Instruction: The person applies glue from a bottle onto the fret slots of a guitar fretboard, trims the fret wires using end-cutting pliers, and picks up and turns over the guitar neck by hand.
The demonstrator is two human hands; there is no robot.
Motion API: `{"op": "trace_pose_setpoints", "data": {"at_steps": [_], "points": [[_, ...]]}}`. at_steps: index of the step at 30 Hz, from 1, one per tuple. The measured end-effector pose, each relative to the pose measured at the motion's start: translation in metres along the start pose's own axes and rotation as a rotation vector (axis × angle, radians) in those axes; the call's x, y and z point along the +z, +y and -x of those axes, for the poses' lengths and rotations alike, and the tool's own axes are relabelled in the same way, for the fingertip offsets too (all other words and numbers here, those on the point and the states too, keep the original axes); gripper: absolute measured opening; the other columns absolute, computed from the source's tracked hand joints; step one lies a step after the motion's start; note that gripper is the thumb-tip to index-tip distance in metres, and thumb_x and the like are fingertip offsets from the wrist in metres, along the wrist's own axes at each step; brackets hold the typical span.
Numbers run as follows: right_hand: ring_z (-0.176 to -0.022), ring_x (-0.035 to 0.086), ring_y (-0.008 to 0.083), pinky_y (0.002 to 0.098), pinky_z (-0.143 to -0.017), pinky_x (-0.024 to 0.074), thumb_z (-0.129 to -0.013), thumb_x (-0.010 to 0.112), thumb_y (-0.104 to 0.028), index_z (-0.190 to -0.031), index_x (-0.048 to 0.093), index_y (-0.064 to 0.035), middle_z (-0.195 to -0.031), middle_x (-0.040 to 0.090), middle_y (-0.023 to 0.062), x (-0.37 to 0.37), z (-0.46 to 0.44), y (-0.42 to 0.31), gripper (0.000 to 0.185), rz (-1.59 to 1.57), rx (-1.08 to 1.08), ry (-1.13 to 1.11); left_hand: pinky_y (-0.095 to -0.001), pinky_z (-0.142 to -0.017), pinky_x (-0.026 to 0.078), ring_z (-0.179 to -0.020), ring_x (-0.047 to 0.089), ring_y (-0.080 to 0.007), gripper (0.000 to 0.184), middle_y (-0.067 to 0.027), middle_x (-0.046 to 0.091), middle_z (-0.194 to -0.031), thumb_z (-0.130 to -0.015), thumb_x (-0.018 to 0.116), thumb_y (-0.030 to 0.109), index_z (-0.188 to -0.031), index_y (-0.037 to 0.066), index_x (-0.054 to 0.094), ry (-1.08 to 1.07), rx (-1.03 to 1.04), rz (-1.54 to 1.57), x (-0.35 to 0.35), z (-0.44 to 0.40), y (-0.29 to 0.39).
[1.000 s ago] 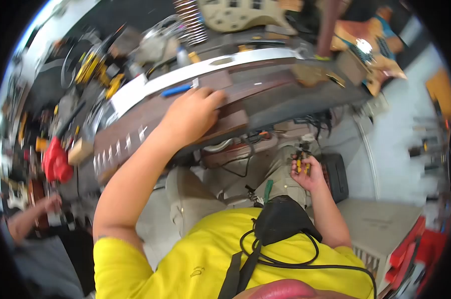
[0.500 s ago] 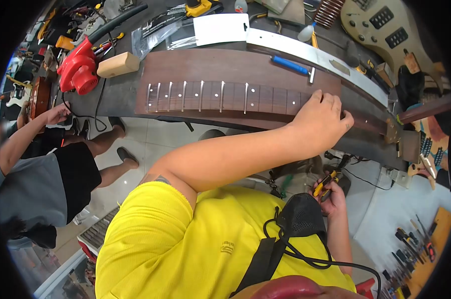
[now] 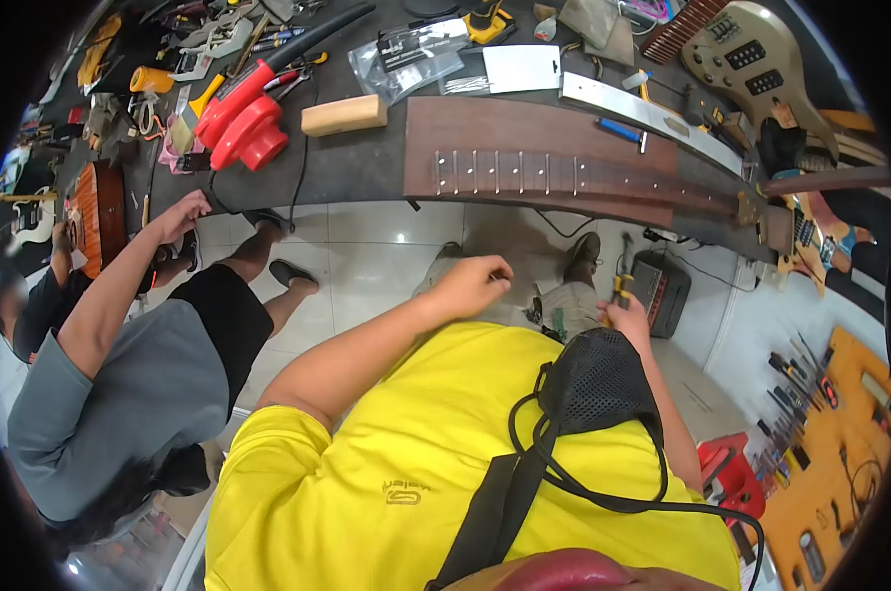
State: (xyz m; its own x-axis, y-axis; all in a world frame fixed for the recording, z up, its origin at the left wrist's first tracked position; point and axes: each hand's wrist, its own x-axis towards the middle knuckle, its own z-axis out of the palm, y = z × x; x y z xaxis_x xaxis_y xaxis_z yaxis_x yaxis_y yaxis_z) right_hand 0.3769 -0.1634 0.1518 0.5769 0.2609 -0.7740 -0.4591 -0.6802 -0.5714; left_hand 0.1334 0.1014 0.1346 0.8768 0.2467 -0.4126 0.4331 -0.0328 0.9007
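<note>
My left hand (image 3: 473, 288) is in front of the bench edge, off the neck, its fingers curled together; what they hold, if anything, is too small to make out. Lower right of the bench, my right hand (image 3: 627, 319) grips yellow-handled pliers (image 3: 623, 284), jaws pointing up. On the bench, a dark guitar neck (image 3: 603, 181) lies fretboard up on a brown board (image 3: 426, 128). Metal frets cross its left part; farther right none stand out. A blue-handled tool (image 3: 618, 129) rests on the board behind it.
A red blower (image 3: 248, 133), wood block (image 3: 344, 116), white card (image 3: 522, 69) and long metal bar (image 3: 652, 118) lie on the bench. A guitar body (image 3: 756, 64) is at the back right. A co-worker in grey (image 3: 140, 394) is at left, a black case (image 3: 657, 293) below the bench.
My left hand has left the neck and drawn back toward my body, fingers now curled. The pliers stay in my right hand. The view has shifted, showing more of the bench at left.
</note>
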Motion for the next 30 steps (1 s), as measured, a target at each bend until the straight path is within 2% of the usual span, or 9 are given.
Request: {"op": "trace_pose_setpoints", "data": {"at_steps": [2,6,9,14,23,25,28,29,30], "points": [[-0.075,0.065,0.0142,0.0302,-0.066,0.0522,-0.087,0.067,-0.005,-0.118,0.065,-0.0021,-0.093,0.070,0.0058,0.048,0.012,-0.019,0.031,-0.066,-0.013,-0.116,-0.0358,-0.094,0.054,-0.107,0.068,-0.0186,0.037,-0.0068,0.073,-0.116,-0.103,0.071,0.029,-0.130,0.005,0.068,-0.039,-0.184,0.252,-0.008,0.002,-0.031],[-0.073,0.058,0.0115,0.0291,-0.065,0.0464,-0.086,0.064,-0.005,-0.123,0.064,-0.0047,-0.098,0.066,0.0030,0.120,0.029,-0.015,0.037,0.068,-0.085,-0.377,-0.0377,-0.104,0.046,-0.123,0.057,-0.0190,0.062,-0.0055,0.060,-0.142,-0.105,0.067,0.047,-0.152,0.011,0.050,0.070,-0.398,0.786,-0.011,0.012,-0.002],[-0.073,0.055,0.0115,0.0277,-0.065,0.0433,-0.084,0.064,-0.003,-0.129,0.062,-0.0036,-0.100,0.062,0.0014,0.171,0.062,-0.040,0.045,0.115,-0.128,-0.461,-0.0370,-0.104,0.046,-0.119,0.059,-0.0190,0.065,-0.0056,0.062,-0.138,-0.103,0.071,0.046,-0.152,0.009,0.049,-0.045,-0.256,0.946,-0.015,0.017,0.010],[-0.084,0.055,0.0101,0.0262,-0.072,0.0446,-0.085,0.064,-0.003,-0.134,0.060,-0.0023,-0.106,0.061,0.0000,0.215,0.058,-0.027,0.049,0.066,-0.178,-0.527,-0.0395,-0.102,0.052,-0.127,0.060,-0.0228,0.072,-0.0118,0.060,-0.137,-0.091,0.080,0.017,-0.152,0.004,0.044,0.082,-0.324,0.777,-0.031,0.021,0.000],[-0.087,0.055,0.0099,0.0255,-0.079,0.0457,-0.085,0.065,-0.002,-0.128,0.063,-0.0045,-0.103,0.059,-0.0024,0.231,0.045,-0.016,0.043,0.102,-0.125,-0.619,-0.0366,-0.100,0.050,-0.123,0.060,-0.0240,0.090,-0.0151,0.055,-0.147,-0.086,0.078,0.016,-0.163,0.000,0.035,0.088,-0.480,0.646,-0.047,0.022,-0.002],[-0.088,0.054,0.0099,0.0259,-0.081,0.0452,-0.085,0.066,-0.002,-0.123,0.064,-0.0040,-0.101,0.059,-0.0031,0.234,0.046,-0.025,0.039,0.140,-0.144,-0.609,-0.0355,-0.102,0.049,-0.121,0.060,-0.0242,0.089,-0.0147,0.062,-0.136,-0.086,0.078,0.022,-0.162,-0.001,0.037,0.002,-0.475,0.422,-0.066,0.021,0.003],[-0.082,0.052,0.0103,0.0278,-0.075,0.0432,-0.083,0.067,-0.003,-0.106,0.062,-0.0067,-0.090,0.055,-0.0026,0.245,0.050,-0.019,0.024,0.096,-0.106,-0.510,-0.0381,-0.095,0.055,-0.107,0.072,-0.0279,0.050,-0.0194,0.075,-0.110,-0.085,0.075,0.021,-0.127,-0.006,0.069,-0.043,-0.100,-0.366,-0.118,0.025,-0.013],[-0.078,0.053,0.0115,0.0302,-0.071,0.0434,-0.082,0.068,-0.005,-0.099,0.060,-0.0082,-0.084,0.054,-0.0015,0.251,0.050,-0.009,0.019,0.081,-0.130,-0.497,-0.0414,-0.085,0.058,-0.093,0.076,-0.0306,0.030,-0.0171,0.077,-0.095,-0.089,0.071,0.020,-0.108,-0.004,0.076,-0.059,-0.247,-0.235,-0.147,0.014,0.002],[-0.078,0.053,0.0115,0.0302,-0.071,0.0434,-0.082,0.068,-0.005,-0.099,0.060,-0.0082,-0.084,0.054,-0.0015,0.257,0.059,-0.007,0.019,0.065,-0.114,-0.475,-0.0423,-0.076,0.059,-0.081,0.076,-0.0289,0.020,-0.0127,0.077,-0.086,-0.095,0.065,0.016,-0.100,0.000,0.075,0.192,-0.007,-0.431,-0.165,0.006,0.000]]}}
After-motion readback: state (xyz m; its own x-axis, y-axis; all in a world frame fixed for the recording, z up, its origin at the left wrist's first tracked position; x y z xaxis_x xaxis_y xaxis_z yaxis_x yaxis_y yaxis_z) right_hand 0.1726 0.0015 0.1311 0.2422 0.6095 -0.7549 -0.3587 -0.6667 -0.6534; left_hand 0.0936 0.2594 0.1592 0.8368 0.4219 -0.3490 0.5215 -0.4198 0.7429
